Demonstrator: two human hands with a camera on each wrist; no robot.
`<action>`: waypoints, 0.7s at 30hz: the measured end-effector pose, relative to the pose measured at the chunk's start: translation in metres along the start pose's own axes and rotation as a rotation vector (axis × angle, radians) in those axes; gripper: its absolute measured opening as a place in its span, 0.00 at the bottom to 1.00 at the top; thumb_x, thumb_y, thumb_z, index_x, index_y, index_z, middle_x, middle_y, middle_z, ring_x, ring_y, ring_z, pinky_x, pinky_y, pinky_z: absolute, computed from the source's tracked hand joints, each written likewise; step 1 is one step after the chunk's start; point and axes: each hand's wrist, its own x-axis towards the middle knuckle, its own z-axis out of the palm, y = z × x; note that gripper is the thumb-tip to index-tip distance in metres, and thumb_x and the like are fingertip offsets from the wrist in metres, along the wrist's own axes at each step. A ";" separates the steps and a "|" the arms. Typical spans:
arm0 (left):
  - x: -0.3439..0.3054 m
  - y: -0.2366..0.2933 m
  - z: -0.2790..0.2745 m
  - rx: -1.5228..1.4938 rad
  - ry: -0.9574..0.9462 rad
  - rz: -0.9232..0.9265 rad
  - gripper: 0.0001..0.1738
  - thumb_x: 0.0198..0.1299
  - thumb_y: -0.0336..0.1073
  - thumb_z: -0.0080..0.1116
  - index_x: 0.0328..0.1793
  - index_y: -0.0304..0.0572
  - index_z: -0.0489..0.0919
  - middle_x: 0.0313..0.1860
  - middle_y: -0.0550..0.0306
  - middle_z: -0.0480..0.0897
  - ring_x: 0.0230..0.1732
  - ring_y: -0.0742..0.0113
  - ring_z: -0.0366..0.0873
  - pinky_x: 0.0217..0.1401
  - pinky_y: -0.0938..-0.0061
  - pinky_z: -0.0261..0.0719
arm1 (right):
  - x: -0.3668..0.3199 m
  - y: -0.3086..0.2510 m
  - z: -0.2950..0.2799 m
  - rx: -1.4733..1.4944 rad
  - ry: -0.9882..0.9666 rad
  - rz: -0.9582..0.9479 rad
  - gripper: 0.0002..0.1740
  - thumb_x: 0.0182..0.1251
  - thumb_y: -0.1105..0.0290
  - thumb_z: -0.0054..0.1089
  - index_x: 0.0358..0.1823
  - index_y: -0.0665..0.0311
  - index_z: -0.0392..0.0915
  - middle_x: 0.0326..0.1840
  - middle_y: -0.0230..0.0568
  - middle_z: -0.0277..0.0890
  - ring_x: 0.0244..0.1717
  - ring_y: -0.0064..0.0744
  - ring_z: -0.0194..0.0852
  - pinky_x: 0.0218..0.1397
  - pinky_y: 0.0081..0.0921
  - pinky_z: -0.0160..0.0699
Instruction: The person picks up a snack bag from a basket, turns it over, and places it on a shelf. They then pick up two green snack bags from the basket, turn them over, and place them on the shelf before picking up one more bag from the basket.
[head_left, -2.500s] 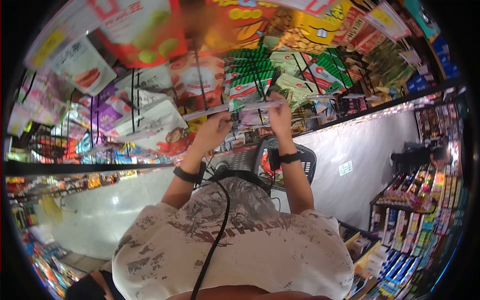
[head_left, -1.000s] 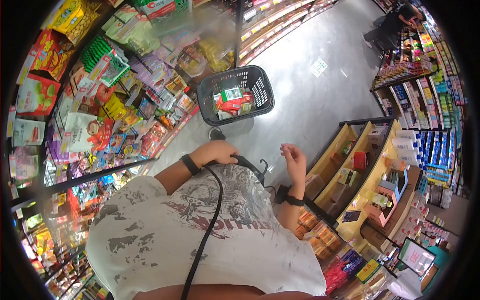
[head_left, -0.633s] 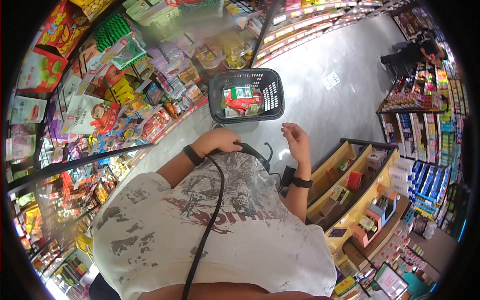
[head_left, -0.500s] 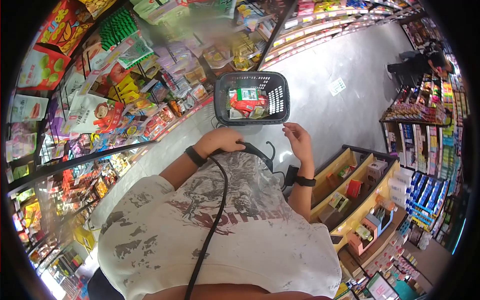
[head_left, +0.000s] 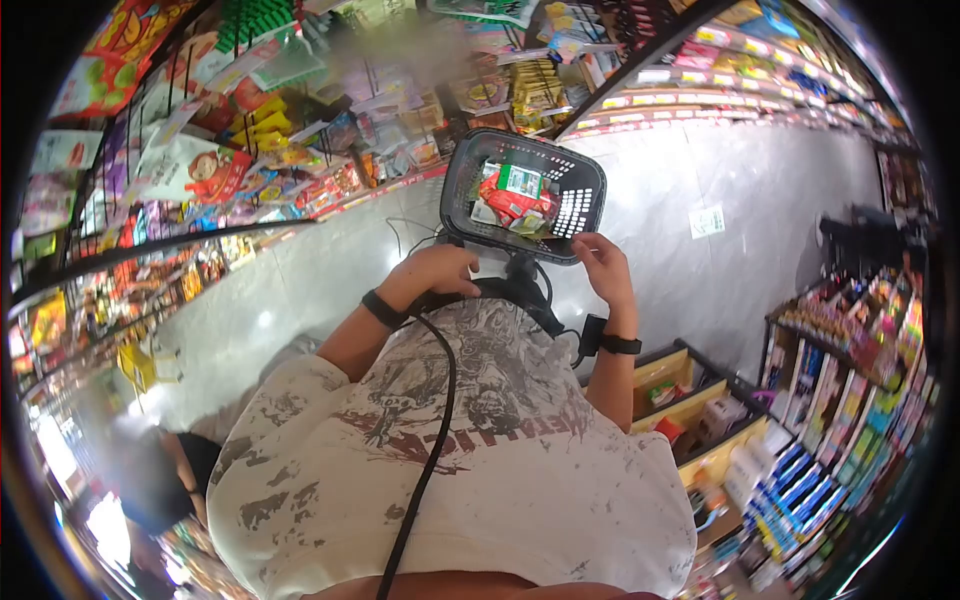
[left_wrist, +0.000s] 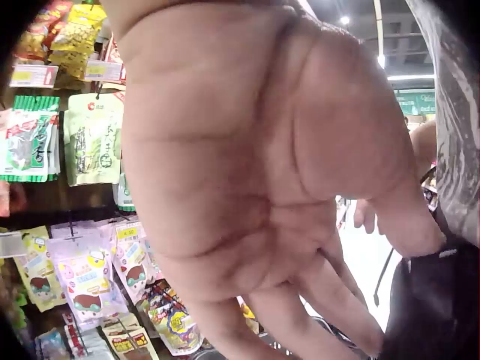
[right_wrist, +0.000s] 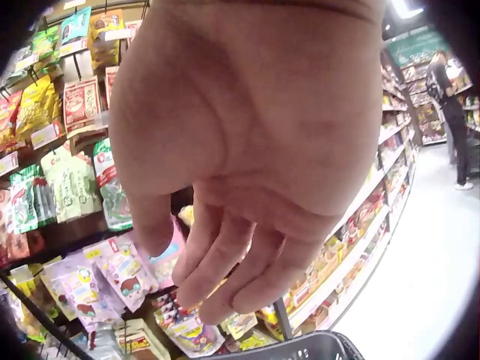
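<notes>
My left hand [head_left: 435,272] is at the waist, beside a black bag [head_left: 505,292]. In the left wrist view its palm [left_wrist: 247,150] faces the camera, the fingers hang loosely extended, and the thumb tip meets the bag's black fabric [left_wrist: 431,300]. The right hand [head_left: 607,268] hovers by the near right corner of a dark plastic shopping basket [head_left: 460,175], its fingertips overlapping the rim in the head view. Loosely bent fingers of that hand hold nothing in the right wrist view. Inside the basket lie a red packet [head_left: 512,200] and a green-and-white packet [head_left: 522,180].
Racks of hanging snack bags [head_left: 190,170] line the front left. Low shelves with price strips [head_left: 700,80] run beyond the basket. A wooden display bin [head_left: 690,385] stands at right. One person [head_left: 860,240] is down the aisle; another [head_left: 185,470] is behind at left.
Both hands have come down from the snack rack to waist height. Lately the view has swung right, the basket appears nearer the right hand, and the left hand stays by the black bag.
</notes>
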 end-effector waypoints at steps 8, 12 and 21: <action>0.015 0.048 0.078 -0.231 0.051 -0.131 0.37 0.38 0.42 0.82 0.59 0.47 0.82 0.42 0.53 0.88 0.47 0.48 0.85 0.46 0.58 0.81 | 0.120 0.125 0.009 -0.165 -0.382 -0.138 0.12 0.72 0.67 0.63 0.48 0.68 0.83 0.39 0.39 0.87 0.37 0.31 0.86 0.41 0.27 0.84; 0.024 0.046 0.119 -0.350 -0.079 -0.194 0.44 0.32 0.44 0.83 0.63 0.46 0.79 0.40 0.51 0.87 0.45 0.47 0.85 0.47 0.58 0.81 | 0.183 0.251 0.056 0.156 -0.466 0.377 0.14 0.71 0.63 0.63 0.47 0.66 0.83 0.34 0.35 0.85 0.34 0.27 0.85 0.37 0.24 0.82; 0.073 0.016 0.165 -0.723 -0.339 -0.292 0.34 0.42 0.48 0.80 0.55 0.43 0.82 0.43 0.49 0.88 0.46 0.48 0.87 0.47 0.59 0.82 | 0.296 0.448 0.144 -0.866 -0.468 0.237 0.19 0.67 0.57 0.52 0.41 0.66 0.84 0.46 0.61 0.84 0.53 0.59 0.82 0.58 0.50 0.81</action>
